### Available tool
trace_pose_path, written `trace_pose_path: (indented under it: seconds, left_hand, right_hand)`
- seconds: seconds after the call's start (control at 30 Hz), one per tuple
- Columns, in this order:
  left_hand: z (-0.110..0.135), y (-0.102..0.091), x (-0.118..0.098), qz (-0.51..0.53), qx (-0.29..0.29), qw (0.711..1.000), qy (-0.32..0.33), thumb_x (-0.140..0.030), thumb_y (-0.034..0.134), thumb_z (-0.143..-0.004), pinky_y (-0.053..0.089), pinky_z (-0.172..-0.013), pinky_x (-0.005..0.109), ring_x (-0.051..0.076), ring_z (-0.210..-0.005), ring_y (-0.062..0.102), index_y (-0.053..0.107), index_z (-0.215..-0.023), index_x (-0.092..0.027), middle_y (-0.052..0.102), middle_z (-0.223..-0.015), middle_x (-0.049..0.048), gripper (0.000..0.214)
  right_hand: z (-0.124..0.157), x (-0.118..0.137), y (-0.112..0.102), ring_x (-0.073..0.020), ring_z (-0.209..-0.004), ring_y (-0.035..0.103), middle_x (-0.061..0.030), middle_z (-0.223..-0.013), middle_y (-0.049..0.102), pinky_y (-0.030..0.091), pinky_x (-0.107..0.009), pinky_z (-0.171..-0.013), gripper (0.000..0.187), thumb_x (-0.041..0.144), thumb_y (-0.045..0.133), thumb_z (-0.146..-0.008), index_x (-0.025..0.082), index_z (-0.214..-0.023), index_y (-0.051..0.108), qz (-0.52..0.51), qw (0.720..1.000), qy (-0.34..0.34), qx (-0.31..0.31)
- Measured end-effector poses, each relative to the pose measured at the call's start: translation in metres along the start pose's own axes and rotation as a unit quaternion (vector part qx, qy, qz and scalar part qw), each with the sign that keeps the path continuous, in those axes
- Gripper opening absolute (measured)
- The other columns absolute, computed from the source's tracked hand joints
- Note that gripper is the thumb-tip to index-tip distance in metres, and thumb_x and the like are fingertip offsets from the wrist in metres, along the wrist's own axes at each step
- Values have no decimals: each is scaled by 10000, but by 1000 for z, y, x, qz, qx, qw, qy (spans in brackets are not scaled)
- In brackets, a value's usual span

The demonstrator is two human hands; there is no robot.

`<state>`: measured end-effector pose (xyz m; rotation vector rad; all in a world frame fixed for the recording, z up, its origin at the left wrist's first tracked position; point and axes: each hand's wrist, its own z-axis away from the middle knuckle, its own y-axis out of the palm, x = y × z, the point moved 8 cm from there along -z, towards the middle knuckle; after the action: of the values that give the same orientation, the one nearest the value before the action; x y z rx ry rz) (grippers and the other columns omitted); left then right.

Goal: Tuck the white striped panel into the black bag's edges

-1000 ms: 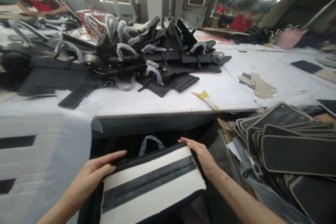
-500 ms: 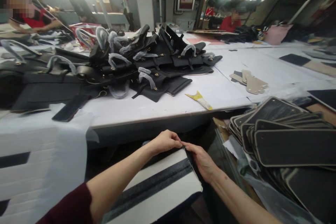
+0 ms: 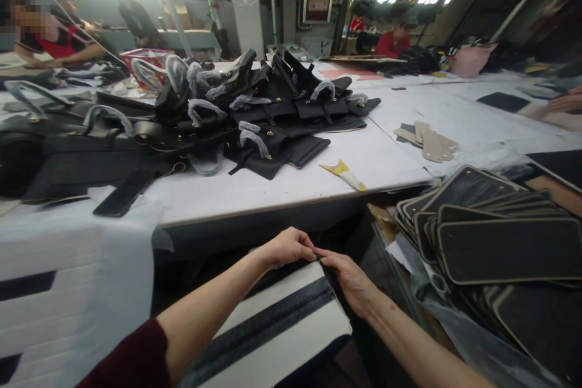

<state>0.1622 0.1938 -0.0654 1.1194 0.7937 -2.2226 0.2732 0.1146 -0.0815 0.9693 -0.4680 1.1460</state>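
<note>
In front of me, below the table edge, is a boxy bag piece [image 3: 284,324] with white faces, dark strips and black material along its sides. My left hand [image 3: 293,247] pinches the black edge at its far corner, fingers closed. Right beside it, my right hand [image 3: 348,276] is closed on the same corner, thumb on top and fingers down along the black side. The fingertips of both hands nearly meet. What lies under the fingers is hidden.
Black bags [image 3: 273,109] with wrapped handles are heaped on the white table [image 3: 254,197]. A yellow-and-white tool [image 3: 344,174] lies near its edge, with beige pieces [image 3: 430,140] beyond. Black panels [image 3: 509,248] are stacked at my right. Co-workers sit farther off.
Both hands keep their pinch on the corner and have barely shifted. The view has turned slightly. A co-worker's hand now shows at the right edge.
</note>
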Motion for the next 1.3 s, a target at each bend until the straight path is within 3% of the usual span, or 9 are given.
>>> trace_pose_path:
  seconds: [0.4, 0.7, 0.9, 1.17, 1.3]
  left_hand:
    - [8, 3, -14, -126, -47, 990, 39, -239, 621, -639, 424, -607, 256, 188, -749, 625, 704, -787, -196, 702, -779, 20, 175]
    - [-5, 3, -4, -80, 0, 996, 40, -339, 660, -681, 441, -638, 249, 174, -757, 608, 693, -844, -157, 691, -793, 26, 246]
    - [-6, 1, -5, -90, 4, 996, 27, -332, 705, -646, 427, -602, 237, 156, -696, 584, 714, -811, -161, 656, -691, 2, 238]
    - [-7, 7, -16, -177, -60, 981, 55, -273, 615, -661, 399, -621, 268, 194, -756, 612, 696, -817, -191, 692, -792, 31, 193]
    - [-3, 11, -19, -195, -58, 977, 65, -262, 586, -675, 396, -610, 259, 183, -739, 611, 691, -847, -202, 690, -797, 19, 210]
  right_hand:
    - [0, 7, -2, -152, -607, 509, -28, -667, 684, 314, -258, -563, 428, 256, 596, -650, 147, -1024, 772, 107, 993, -26, -47]
    - [-12, 14, -3, -158, -638, 508, -7, -675, 673, 297, -263, -567, 347, 288, 588, -674, 157, -921, 793, 182, 978, -76, -63]
    - [-5, 14, 1, -171, -688, 554, -14, -734, 702, 351, -260, -602, 413, 293, 572, -696, 163, -1035, 768, 187, 978, -75, -44]
    - [-13, 12, -4, -156, -660, 554, 1, -711, 692, 343, -243, -578, 412, 245, 541, -701, 164, -1043, 755, 178, 981, -62, -35]
    - [-10, 14, -2, -147, -656, 546, 8, -713, 690, 351, -241, -588, 375, 222, 550, -700, 160, -1008, 754, 164, 984, -60, -21]
